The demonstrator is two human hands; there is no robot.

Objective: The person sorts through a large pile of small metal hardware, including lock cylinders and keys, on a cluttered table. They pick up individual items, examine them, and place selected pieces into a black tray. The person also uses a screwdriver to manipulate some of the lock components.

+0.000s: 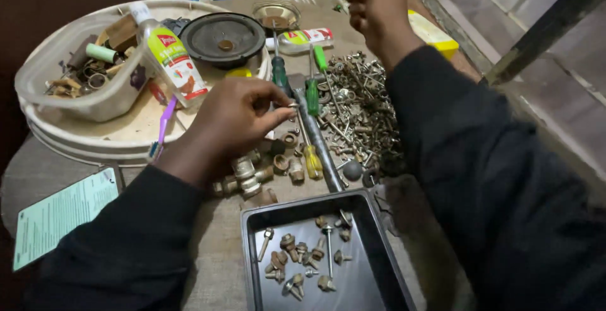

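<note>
My left hand (237, 121) hovers over the table's middle, its thumb and forefinger pinched on a small metal screw (293, 105). My right hand (375, 5) is raised at the far side, fingers curled shut; whether it holds anything is hidden. A pile of loose screws and bolts (356, 112) lies between the hands. Below it stands a dark rectangular tray (252, 248) holding several sorted screws and bolts (303, 254). Brass pipe fittings (246, 178) lie just under my left hand.
Green-handled screwdrivers (312, 93) and a yellow one (312, 159) lie beside the pile. A round white tray (88, 137) at left holds a plastic tub (69, 96), a bottle (173, 61) and a speaker (222, 38). A printed paper (60, 216) lies near left. A yellow block (435, 36) sits far right.
</note>
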